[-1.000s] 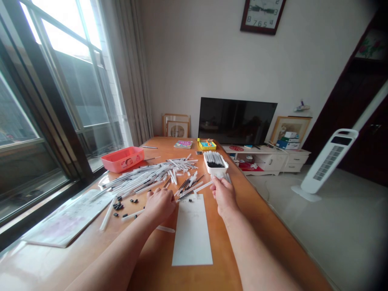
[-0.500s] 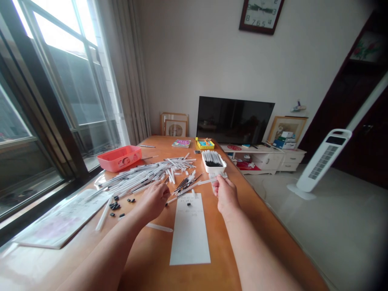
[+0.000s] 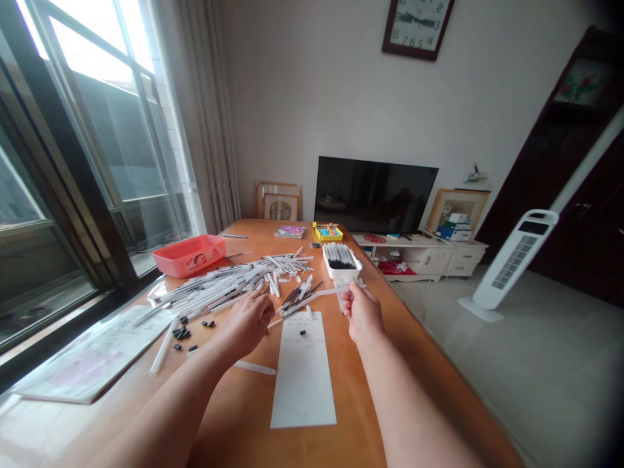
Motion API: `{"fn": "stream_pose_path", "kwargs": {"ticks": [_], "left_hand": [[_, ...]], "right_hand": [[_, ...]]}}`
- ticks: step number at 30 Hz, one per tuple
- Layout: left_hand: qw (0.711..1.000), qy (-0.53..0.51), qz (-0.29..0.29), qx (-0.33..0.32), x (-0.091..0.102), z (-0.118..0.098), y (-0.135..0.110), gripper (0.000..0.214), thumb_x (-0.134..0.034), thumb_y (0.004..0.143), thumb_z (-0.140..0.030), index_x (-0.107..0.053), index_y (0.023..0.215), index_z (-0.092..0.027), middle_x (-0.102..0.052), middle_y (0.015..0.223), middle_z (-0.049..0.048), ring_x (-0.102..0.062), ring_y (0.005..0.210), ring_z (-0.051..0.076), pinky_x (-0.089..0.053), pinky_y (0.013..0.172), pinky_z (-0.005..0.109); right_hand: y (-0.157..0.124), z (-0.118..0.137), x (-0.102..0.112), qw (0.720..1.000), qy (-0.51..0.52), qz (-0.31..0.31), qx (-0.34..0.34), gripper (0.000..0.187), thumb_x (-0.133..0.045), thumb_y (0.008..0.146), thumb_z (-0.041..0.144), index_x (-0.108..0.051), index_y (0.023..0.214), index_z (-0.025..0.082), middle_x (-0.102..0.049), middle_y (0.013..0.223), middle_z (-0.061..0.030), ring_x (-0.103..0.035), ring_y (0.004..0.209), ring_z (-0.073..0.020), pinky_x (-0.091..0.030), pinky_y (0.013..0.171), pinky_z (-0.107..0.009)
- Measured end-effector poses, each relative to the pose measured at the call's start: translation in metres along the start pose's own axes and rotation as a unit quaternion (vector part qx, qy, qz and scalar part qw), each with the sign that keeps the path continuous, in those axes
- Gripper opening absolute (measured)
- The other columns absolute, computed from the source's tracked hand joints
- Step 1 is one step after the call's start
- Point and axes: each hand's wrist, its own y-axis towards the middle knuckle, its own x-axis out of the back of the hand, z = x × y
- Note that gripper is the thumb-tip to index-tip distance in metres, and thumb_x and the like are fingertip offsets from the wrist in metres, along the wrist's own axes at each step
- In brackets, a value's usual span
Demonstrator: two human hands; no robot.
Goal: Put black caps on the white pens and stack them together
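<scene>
My right hand [image 3: 363, 313] pinches a translucent pen barrel [image 3: 331, 290] near its right end; the barrel points left across the table. My left hand [image 3: 251, 320] is closed, its curled fingers above the table beside the left end of a slim pen piece [image 3: 292, 312]. Whatever its fingertips hold is hidden. Between the hands lie dark pen refills [image 3: 295, 296]. Beyond them spreads a large heap of clear barrels and refills [image 3: 244, 276]. Just past my right hand stands a white box [image 3: 342, 274] filled with pens, black ends toward me.
A white paper strip [image 3: 305, 383] lies in front, with a small black cap [image 3: 303, 333] on it. More black caps [image 3: 182, 333], a loose barrel [image 3: 163, 348] and a booklet [image 3: 92, 357] are on the left. Farther back are a red bin [image 3: 190, 257] and yellow box [image 3: 327, 232].
The view has shifted slightly. Both hands keep nearly the same place and grip; the barrel in my right hand has barely moved.
</scene>
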Motion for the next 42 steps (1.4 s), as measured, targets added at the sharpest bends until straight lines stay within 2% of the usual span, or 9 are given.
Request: {"fn": "stream_pose_path", "kwargs": {"ticks": [10,16,23,28,31,35,38,42], "left_hand": [[1.0,-0.001,-0.004,-0.008,0.001,0.0,0.0,0.015,-0.047,0.09,-0.022,-0.056,0.078,-0.021,-0.061,0.087,0.0061,-0.056,0.082,0.022,-0.039,0.072,0.032],[1.0,0.001,0.005,-0.003,0.002,-0.002,0.001,0.015,-0.047,0.09,-0.023,-0.057,0.08,-0.021,-0.062,0.088,0.0062,-0.057,0.083,0.022,-0.039,0.073,0.032],[1.0,-0.025,0.008,-0.009,0.004,-0.01,-0.001,0.014,-0.047,0.09,-0.023,-0.056,0.079,-0.022,-0.062,0.089,0.0058,-0.056,0.082,0.021,-0.039,0.072,0.031],[0.995,-0.097,0.013,0.037,0.0,-0.009,0.0,0.012,-0.048,0.088,-0.025,-0.055,0.079,-0.022,-0.062,0.078,0.0014,-0.055,0.071,0.018,-0.038,0.065,0.029],[0.981,-0.18,-0.009,0.071,-0.001,-0.01,0.003,0.011,-0.054,0.085,-0.032,-0.057,0.081,-0.022,-0.062,0.074,0.0003,-0.054,0.067,0.017,-0.04,0.063,0.028],[0.925,-0.353,-0.039,0.136,0.004,-0.015,0.005,0.024,-0.064,0.079,-0.04,-0.061,0.091,-0.019,-0.065,0.076,0.0013,-0.061,0.071,0.018,-0.047,0.068,0.03],[0.901,-0.396,-0.059,0.166,0.008,-0.018,0.005,0.032,-0.069,0.076,-0.043,-0.063,0.094,-0.018,-0.068,0.078,0.0032,-0.065,0.075,0.019,-0.05,0.074,0.033],[0.905,-0.386,-0.086,0.161,0.007,-0.016,0.005,0.033,-0.069,0.077,-0.043,-0.066,0.098,-0.017,-0.072,0.085,0.0064,-0.068,0.079,0.02,-0.052,0.078,0.034]], "right_hand": [[0.0,0.0,0.0,1.0,0.008,0.0,0.013,0.023,-0.071,0.079,0.038,-0.064,0.076,0.016,-0.061,0.059,-0.0003,-0.042,0.043,-0.0063,-0.029,0.035,-0.018],[-0.003,0.001,-0.002,1.0,-0.01,0.005,-0.006,0.024,-0.072,0.077,0.038,-0.063,0.074,0.017,-0.061,0.059,0.0,-0.044,0.045,-0.0071,-0.028,0.036,-0.017],[-0.017,-0.003,-0.009,0.997,-0.029,0.061,-0.026,0.026,-0.074,0.075,0.039,-0.062,0.073,0.017,-0.062,0.06,-0.0001,-0.043,0.046,-0.0066,-0.03,0.039,-0.017],[-0.031,-0.005,-0.016,0.988,-0.017,0.127,-0.089,0.021,-0.074,0.075,0.034,-0.064,0.076,0.016,-0.067,0.067,-0.003,-0.051,0.052,-0.0077,-0.035,0.043,-0.016],[-0.036,-0.005,-0.017,0.977,-0.019,0.164,-0.135,0.019,-0.075,0.073,0.029,-0.065,0.082,0.015,-0.071,0.073,-0.0059,-0.058,0.058,-0.0096,-0.041,0.048,-0.017],[-0.041,0.0,-0.015,0.956,-0.068,0.232,-0.164,0.021,-0.074,0.071,0.027,-0.065,0.087,0.016,-0.075,0.081,-0.0077,-0.065,0.066,-0.0123,-0.044,0.054,-0.019],[-0.047,0.001,-0.015,0.942,-0.156,0.269,-0.123,0.022,-0.076,0.071,0.031,-0.066,0.084,0.017,-0.075,0.08,-0.0064,-0.066,0.068,-0.0135,-0.041,0.055,-0.019],[-0.051,-0.007,-0.018,0.926,-0.207,0.311,-0.056,0.019,-0.077,0.068,0.029,-0.067,0.079,0.016,-0.073,0.072,-0.0039,-0.065,0.068,-0.0144,-0.043,0.06,-0.022]]}}
